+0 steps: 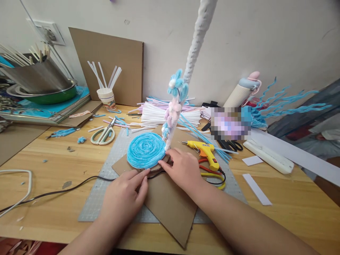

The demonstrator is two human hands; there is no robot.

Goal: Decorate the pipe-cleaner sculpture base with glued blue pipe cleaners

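A round disc of coiled blue pipe cleaner (145, 149) lies flat over cardboard (172, 202). At its right edge rises a tall white wrapped pole (193, 53), leaning right, with blue and pink fuzzy flowers (175, 85) along its lower part. My left hand (126, 193) is at the disc's near edge, index finger stretched along the rim and the other fingers curled. Thumb and forefinger of my right hand (183, 170) pinch the disc's right rim near the pole's foot. Beside that hand, a yellow glue gun (205, 150) rests on the grey cutting mat (103, 193).
Scissors (103, 134) and blue scraps lie left of the mat. A black cord (66, 189) crosses the table. Pipe cleaner bundles (170, 115), a paper cup of glue sticks (106, 98) and a bottle (241, 90) stand behind. White strips (257, 189) are at right.
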